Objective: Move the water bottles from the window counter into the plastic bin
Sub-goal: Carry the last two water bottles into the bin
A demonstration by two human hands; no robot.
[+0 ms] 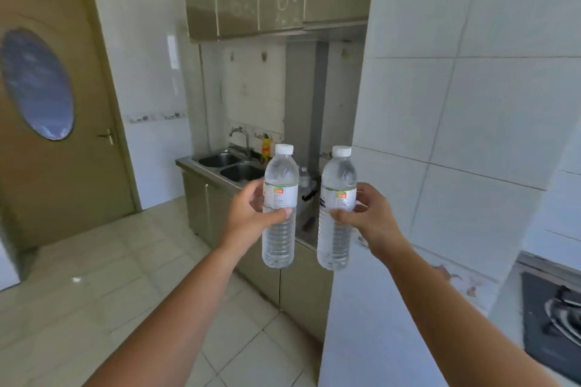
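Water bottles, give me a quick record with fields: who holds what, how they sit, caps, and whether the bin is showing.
left hand: left hand grips the left bottle at its label
right hand: right hand grips the right bottle at its label
orientation: both upright, side by side, apart
caps: white, on both
contents: clear, level hard to tell
background: double sink with faucet, door on the left
plastic bin: not in view
stage: both bottles in the air, not yet placed
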